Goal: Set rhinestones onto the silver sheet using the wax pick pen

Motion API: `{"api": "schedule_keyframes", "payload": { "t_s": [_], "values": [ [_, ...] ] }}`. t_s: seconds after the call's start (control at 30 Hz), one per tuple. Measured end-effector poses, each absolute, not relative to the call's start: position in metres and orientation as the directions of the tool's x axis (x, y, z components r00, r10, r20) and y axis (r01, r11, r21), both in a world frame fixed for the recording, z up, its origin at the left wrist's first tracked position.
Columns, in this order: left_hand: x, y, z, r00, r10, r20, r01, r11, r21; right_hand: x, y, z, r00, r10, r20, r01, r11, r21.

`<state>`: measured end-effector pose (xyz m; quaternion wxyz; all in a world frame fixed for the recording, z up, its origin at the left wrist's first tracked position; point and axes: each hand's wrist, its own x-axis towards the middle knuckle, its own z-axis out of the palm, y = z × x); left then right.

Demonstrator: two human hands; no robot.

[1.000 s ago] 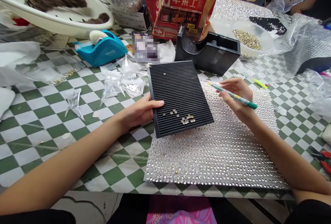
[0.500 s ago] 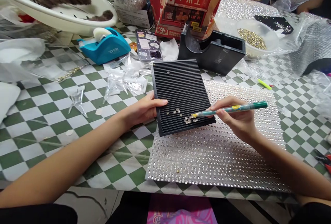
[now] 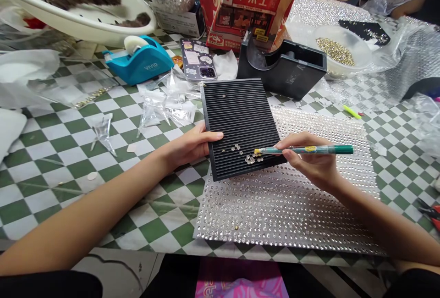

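Checkered cloth (image 3: 165,234) covers the table I am viewing through the head camera, and clutter crowds its far side. At far left I see a white basin (image 3: 103,36) holding brown furry pieces, then a blue tape dispenser (image 3: 137,68) and scraps of clear plastic (image 3: 168,107).

Nearer the middle, the left hand (image 3: 192,146) grips a ridged black tray (image 3: 240,114) by its left edge, thumb on top and the other fingers mostly hidden beneath. I see the tray over the upper left part of a silvery sheet (image 3: 275,215); whether they touch, I can't tell. A small cluster of loose clear stones (image 3: 250,158) lies low on the tray, with one stone by itself near the top.

To the right, the right hand (image 3: 311,162) pinches a green pen-like stick (image 3: 326,149) between thumb and fingers, its yellow tip at the cluster. Beyond it lie a bowl of gold beads (image 3: 335,52) and, at the edge, red-handled pliers (image 3: 432,210).

My judgement is that the work is well along: stones in close rows cover most of the visible sheet, while the loose handful remains on the tray. Gaps under the hands I can't check.

Against one second ago, the stick's tip has gone from above the sheet's far edge to the tray's stones; against half a second ago, the stick lies flatter.
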<state>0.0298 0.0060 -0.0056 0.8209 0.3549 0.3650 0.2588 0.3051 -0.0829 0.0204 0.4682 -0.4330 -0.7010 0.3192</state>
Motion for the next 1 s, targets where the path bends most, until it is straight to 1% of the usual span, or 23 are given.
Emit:
{"api": "schedule_keyframes", "payload": {
  "t_s": [0.17,0.37,0.7,0.9,1.0],
  "values": [
    [0.0296,0.0059,-0.0056,0.595,0.687,-0.417,-0.17,0.614,0.771,0.3051,-0.0838,0.0212,-0.149,0.922,0.357,0.301,0.386,-0.872],
    [0.0301,0.0057,-0.004,0.603,0.688,-0.404,-0.172,0.607,0.776,0.3067,-0.0835,0.0183,-0.199,0.91,0.365,0.265,0.408,-0.874],
    [0.0296,0.0057,-0.0083,0.588,0.702,-0.402,-0.193,0.604,0.773,0.3073,-0.0825,0.0179,-0.217,0.901,0.377,0.308,0.429,-0.849],
    [0.0297,0.0035,-0.0058,0.554,0.704,-0.444,-0.157,0.612,0.775,0.3065,-0.0851,0.0202,-0.145,0.92,0.364,0.287,0.392,-0.874],
    [0.03,0.0035,-0.005,0.561,0.703,-0.436,-0.162,0.61,0.776,0.3097,-0.0831,0.0201,-0.062,0.932,0.357,0.311,0.358,-0.88]
  ]
}}
